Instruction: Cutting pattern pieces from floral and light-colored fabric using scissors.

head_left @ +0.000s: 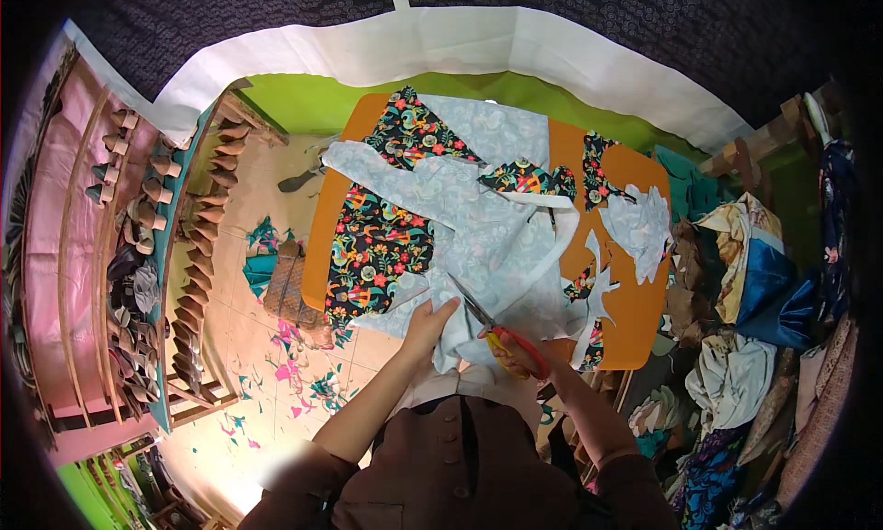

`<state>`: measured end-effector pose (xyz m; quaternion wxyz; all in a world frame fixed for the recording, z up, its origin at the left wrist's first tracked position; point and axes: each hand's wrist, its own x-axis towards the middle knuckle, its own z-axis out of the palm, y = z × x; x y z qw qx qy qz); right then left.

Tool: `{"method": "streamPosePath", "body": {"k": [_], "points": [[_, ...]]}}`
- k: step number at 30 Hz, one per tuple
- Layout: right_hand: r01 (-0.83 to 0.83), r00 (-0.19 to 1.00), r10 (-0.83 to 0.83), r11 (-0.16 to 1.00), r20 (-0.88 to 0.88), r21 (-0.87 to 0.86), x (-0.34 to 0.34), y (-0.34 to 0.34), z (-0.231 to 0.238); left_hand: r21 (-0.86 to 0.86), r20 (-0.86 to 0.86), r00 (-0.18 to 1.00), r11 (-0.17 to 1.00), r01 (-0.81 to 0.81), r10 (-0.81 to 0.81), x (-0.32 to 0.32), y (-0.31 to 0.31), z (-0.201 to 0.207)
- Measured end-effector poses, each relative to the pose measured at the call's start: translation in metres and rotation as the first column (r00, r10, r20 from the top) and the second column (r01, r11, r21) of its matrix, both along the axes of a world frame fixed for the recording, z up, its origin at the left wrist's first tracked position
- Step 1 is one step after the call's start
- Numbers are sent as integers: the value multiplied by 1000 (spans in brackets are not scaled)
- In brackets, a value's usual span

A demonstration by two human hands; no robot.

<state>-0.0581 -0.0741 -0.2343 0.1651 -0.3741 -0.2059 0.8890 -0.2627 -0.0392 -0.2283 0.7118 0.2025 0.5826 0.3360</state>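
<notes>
Grasping red-handled scissors (485,321), the right fingers (512,352) hold them at pale cloth (501,254) pinched by the left fingers (445,313).

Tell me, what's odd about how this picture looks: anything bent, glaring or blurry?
Head view: the teal-edged rack bows and the rim falls to black; head view: glare whitens the floor at lower left, with a pale haze over the left sleeve's edge; head view: the scissors look fairly sharp.
</notes>
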Motion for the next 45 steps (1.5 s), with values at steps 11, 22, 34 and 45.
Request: {"method": "streamPosePath", "body": {"k": [11,22,34,45], "points": [[-38,999,37,998,14,48,-6,5,7,256,-320,947,961,103,-16,-4,18,-10],[-96,990,83,988,113,120,-10,21,10,97,-109,994,995,11,0,-17,27,-2],[-148,988,142,983,58,110,-12,36,30,-68,-89,983,985,156,-162,-28,35,39],[-116,993,116,991,14,61,-13,33,16,-22,-51,988,990,142,-143,-26,30,28]]}}
